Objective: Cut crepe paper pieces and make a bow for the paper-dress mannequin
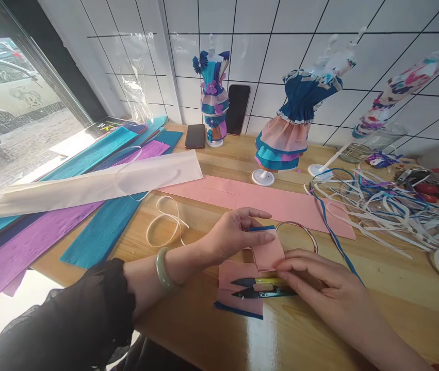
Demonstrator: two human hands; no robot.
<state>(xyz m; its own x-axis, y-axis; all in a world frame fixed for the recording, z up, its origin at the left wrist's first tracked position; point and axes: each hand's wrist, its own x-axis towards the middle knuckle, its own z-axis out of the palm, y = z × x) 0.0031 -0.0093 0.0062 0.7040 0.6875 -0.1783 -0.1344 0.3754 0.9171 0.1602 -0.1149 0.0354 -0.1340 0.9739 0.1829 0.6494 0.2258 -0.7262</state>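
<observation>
A small folded piece of pink crepe paper (267,255) with a blue edge is held up between both hands. My left hand (238,234) pinches it near the blue edge, thumb in front. At its lower right corner, my right hand (320,281) grips it between thumb and fingers. Just below lies another pink piece with a blue edge (238,306), flat on the table. Thread snips (260,288) with pointed dark blades rest across it, their handle end partly hidden by my right hand. Behind the paper sits a thin wire ring (304,228).
A long pink strip (250,196) spans the wooden table (204,330). Cream, purple and teal paper strips (87,183) overlap at left. Miniature dress forms (296,121) and phones (196,136) stand or lie toward the tiled wall. Tangled white and blue strips (381,203) lie right.
</observation>
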